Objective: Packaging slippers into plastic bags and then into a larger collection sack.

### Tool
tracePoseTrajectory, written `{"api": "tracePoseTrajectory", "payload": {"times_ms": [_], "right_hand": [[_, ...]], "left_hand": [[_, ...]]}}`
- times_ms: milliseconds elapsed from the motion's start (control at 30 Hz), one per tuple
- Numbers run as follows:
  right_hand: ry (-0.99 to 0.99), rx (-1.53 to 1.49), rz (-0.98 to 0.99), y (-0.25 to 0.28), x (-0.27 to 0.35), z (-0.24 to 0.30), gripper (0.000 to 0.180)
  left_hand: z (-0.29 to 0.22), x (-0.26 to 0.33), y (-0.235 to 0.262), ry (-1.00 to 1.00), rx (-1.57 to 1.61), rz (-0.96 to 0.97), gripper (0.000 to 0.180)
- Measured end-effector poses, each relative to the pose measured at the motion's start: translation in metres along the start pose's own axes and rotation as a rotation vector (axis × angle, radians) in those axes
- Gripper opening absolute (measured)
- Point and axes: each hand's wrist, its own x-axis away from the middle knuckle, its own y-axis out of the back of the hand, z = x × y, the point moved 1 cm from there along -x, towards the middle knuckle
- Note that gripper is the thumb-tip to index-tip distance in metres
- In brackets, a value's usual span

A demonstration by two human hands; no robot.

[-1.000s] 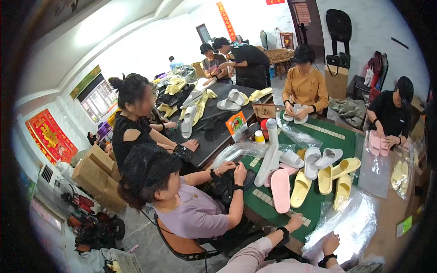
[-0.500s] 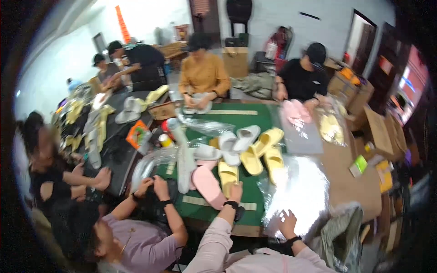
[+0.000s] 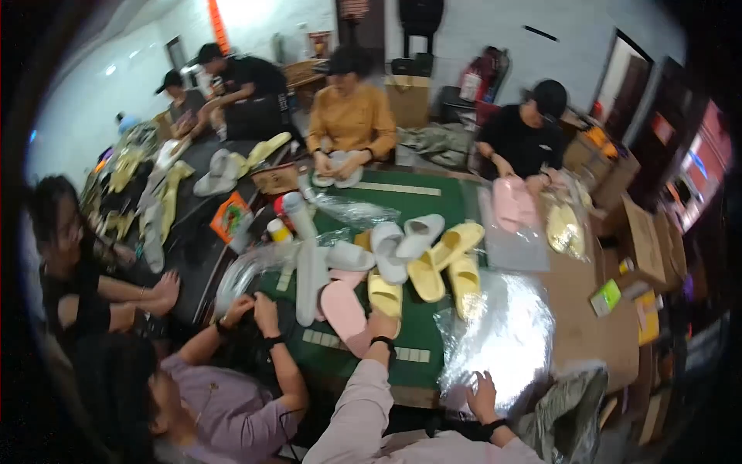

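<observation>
Left hand [image 3: 380, 325] was out on the green counter [image 3: 421, 325], at the near end of a yellow slipper [image 3: 384, 295], with a pink slipper [image 3: 344, 313] just beside it on the left. The fingers looked curled over the yellow slipper's heel, probably gripping it, but blur kept me from saying how tight. Black band on that wrist.

Right hand [image 3: 482, 394] was lower, near the counter's near edge, fingers spread flat on a clear plastic bag [image 3: 498, 340]. Nothing was clamped; it looked like it was pinning the bag so it stayed put.

Beyond the hands: more yellow slippers [image 3: 452, 267] and grey slippers [image 3: 402, 240] heaped loosely mid-counter, likely within reach of everyone seated round it. A long grey slipper [image 3: 309, 278] lay left of the pink one. Bottles [image 3: 294, 209] and an orange packet [image 3: 230, 216] stood near the left edge.

A person in a lilac top [image 3: 232, 402] sat just left, both hands on a dark thing I couldn't identify. Further off, a person in an orange top [image 3: 352, 124] held a grey pair, and a person in black [image 3: 525, 143] handled pink slippers [image 3: 512, 203] at the far right.

Versus half a second back: the view had swung a little left and the far-side people sat more central. The left hand was at the same yellow slipper, and the right hand stayed on the bag, now sitting a bit further right in the frame.
</observation>
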Motion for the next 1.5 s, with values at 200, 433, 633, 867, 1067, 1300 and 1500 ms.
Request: {"api": "tracePoseTrajectory", "payload": {"times_ms": [200,433,633,867,1067,1300,1500], "right_hand": [[-0.063,-0.014,0.111,-0.002,0.0,-0.012,0.051],[0.082,-0.092,0.072,-0.005,-0.022,-0.006,0.053],[0.207,-0.101,0.243,-0.036,-0.042,-0.048,0.063],[0.266,-0.264,0.245,-0.046,-0.052,-0.054,0.059],[0.102,-0.445,0.421,-0.04,-0.058,-0.057,0.06],[0.035,-0.646,0.501,-0.02,-0.064,-0.058,0.056],[-0.109,-1.037,0.349,0.044,-0.073,0.016,0.044]], "left_hand": [[-0.015,0.003,-0.022,0.056,0.125,-0.02,0.101],[-0.045,-0.003,-0.017,0.086,1.305,0.051,0.05],[-0.098,0.064,0.063,-0.148,1.299,0.112,0.055],[-0.095,0.152,0.097,-0.424,1.305,0.108,0.058],[-0.1,0.204,0.109,-0.549,1.279,-0.012,0.059],[-0.095,0.235,0.109,-0.603,1.315,-0.114,0.058],[-0.091,0.268,0.117,-0.6,1.172,-0.175,0.061]]}}
